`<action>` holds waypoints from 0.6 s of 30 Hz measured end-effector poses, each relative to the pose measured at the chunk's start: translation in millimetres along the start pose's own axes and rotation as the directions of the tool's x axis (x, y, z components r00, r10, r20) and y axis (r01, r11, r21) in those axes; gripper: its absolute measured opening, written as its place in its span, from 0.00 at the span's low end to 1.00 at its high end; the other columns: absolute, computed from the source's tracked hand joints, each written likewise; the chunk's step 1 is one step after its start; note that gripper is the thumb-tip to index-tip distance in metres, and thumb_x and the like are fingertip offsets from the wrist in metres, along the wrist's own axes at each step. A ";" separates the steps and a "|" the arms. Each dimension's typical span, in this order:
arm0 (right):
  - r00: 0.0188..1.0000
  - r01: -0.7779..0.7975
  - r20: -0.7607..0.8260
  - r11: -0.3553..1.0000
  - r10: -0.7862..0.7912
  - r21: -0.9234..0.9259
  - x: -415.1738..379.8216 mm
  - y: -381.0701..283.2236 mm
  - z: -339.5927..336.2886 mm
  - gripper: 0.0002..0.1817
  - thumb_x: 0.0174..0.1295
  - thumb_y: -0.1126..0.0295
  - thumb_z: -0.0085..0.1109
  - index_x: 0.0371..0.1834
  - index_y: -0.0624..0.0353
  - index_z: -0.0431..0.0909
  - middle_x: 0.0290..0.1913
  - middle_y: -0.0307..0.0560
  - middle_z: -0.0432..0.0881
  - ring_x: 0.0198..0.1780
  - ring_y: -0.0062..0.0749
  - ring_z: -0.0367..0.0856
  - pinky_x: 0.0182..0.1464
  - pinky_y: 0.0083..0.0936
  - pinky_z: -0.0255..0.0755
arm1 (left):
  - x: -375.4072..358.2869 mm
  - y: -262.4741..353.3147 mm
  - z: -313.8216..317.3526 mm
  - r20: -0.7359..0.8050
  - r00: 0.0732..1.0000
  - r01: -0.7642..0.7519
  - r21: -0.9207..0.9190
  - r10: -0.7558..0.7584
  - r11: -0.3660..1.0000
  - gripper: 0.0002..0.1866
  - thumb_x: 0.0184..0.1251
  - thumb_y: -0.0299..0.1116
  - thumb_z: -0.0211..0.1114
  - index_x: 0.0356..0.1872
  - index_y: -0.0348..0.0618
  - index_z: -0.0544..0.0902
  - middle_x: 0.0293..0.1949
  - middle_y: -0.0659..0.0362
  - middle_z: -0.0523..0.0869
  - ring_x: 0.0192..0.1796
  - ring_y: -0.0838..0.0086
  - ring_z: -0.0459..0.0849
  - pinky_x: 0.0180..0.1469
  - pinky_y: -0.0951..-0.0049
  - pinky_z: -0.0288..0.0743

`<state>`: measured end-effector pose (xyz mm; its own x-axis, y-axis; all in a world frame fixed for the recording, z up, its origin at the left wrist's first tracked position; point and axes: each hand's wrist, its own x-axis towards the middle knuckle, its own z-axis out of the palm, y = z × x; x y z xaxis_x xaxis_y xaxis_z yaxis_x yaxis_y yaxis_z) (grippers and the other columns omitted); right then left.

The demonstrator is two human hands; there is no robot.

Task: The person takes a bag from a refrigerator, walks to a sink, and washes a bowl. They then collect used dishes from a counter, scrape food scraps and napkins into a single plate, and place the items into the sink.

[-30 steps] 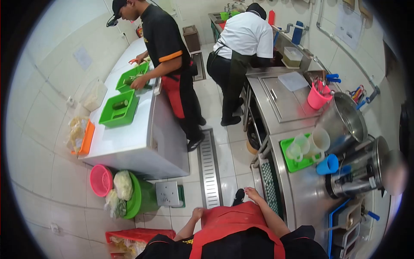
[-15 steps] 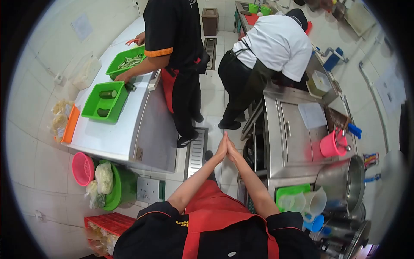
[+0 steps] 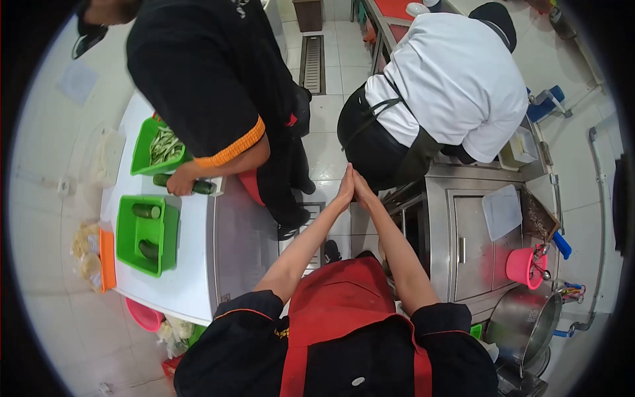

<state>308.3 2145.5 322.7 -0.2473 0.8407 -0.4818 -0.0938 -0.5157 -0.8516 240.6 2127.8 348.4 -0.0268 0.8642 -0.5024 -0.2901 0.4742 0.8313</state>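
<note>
In front of me, at arm's length over the walkway, my left hand [image 3: 344,192] and my right hand [image 3: 362,190] meet palm to palm. Their fingers are stretched out and point forward, with nothing visible held between them. Both arms extend straight past my red apron [image 3: 347,281]. Just beyond my fingertips is a co-worker in a white shirt [image 3: 456,79], bent over the steel counter [image 3: 486,248]. To the left, another co-worker in a black shirt [image 3: 198,73] has a hand on a dark green cucumber-like vegetable [image 3: 203,187] on the white worktop [image 3: 192,258].
Sliced green vegetables fill one green basket [image 3: 140,149]; a second green basket [image 3: 170,245] holds two vegetable pieces. A pink container [image 3: 522,264] with utensils and a large steel pot [image 3: 522,317] stand on the right. Floor drain grates [image 3: 313,66] run along the tiled walkway.
My view has moved forward, bringing both co-workers and the counters closer. My hands stay pressed together. The black-shirted co-worker leans further over the worktop, a hand now on the green vegetable.
</note>
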 end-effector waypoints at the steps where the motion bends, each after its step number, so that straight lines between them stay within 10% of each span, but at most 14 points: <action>1: 0.998 0.016 -0.053 0.998 -0.019 -0.056 9.7 -10.8 1.0 0.32 0.68 0.50 0.33 0.64 0.67 0.58 0.64 0.51 0.64 0.64 0.34 0.60 0.64 0.28 0.53 | 12.4 7.3 3.2 0.008 1.000 0.027 -0.027 -0.027 0.999 0.43 0.62 0.67 0.37 0.65 0.38 0.59 0.64 0.53 0.64 0.66 0.66 0.58 0.66 0.68 0.48; 7: 1.000 0.009 0.001 0.953 -0.009 -0.304 75.8 -10.9 -19.5 0.33 0.68 0.47 0.31 0.54 0.71 0.69 0.44 0.50 0.78 0.47 0.35 0.74 0.50 0.32 0.65 | 83.2 -5.4 -3.3 -0.020 0.996 0.079 -0.094 -0.081 0.992 0.44 0.61 0.69 0.37 0.67 0.42 0.56 0.64 0.52 0.62 0.66 0.63 0.59 0.65 0.63 0.50; 18: 0.976 -0.107 0.169 0.979 0.136 -0.173 128.8 -15.4 -36.3 0.34 0.68 0.47 0.31 0.67 0.65 0.53 0.67 0.52 0.57 0.68 0.35 0.54 0.66 0.24 0.47 | 129.8 3.0 14.2 -0.233 0.967 0.035 -0.282 -0.104 0.959 0.39 0.64 0.63 0.40 0.65 0.41 0.58 0.62 0.54 0.64 0.64 0.67 0.60 0.66 0.69 0.49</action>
<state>312.9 2267.7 266.3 -0.4173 0.7224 -0.5514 0.1011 -0.5661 -0.8181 249.9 2243.8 289.0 -0.2184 0.7474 -0.6274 -0.5485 0.4377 0.7124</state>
